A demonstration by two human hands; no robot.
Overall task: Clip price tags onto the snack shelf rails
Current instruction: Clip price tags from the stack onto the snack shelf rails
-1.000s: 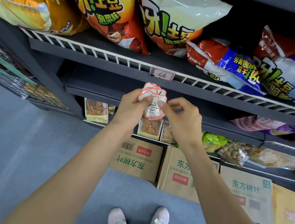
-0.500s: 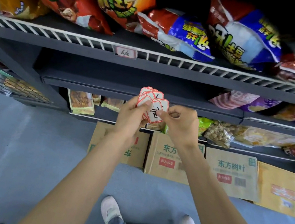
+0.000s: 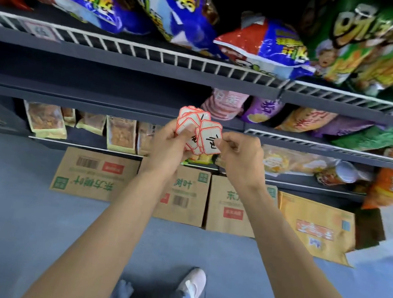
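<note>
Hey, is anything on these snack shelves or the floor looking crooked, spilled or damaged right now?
Nothing looks spilled or torn. The blue chip bags on the top shelf lie tilted and overlapping, one poking over the white wire rail. Cardboard boxes sit on the floor under the bottom shelf. The picture is blurred, so fine damage would not show.

Front price tag (image 3: 210,138) now farther out from the fanned stack (image 3: 190,124), rightward along the shelf rail (image 3: 154,54).

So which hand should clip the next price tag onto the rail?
Probably the right hand: it already pinches the front tag, peeled off the stack of tags that the left hand grips. The white rail lies above.
</note>
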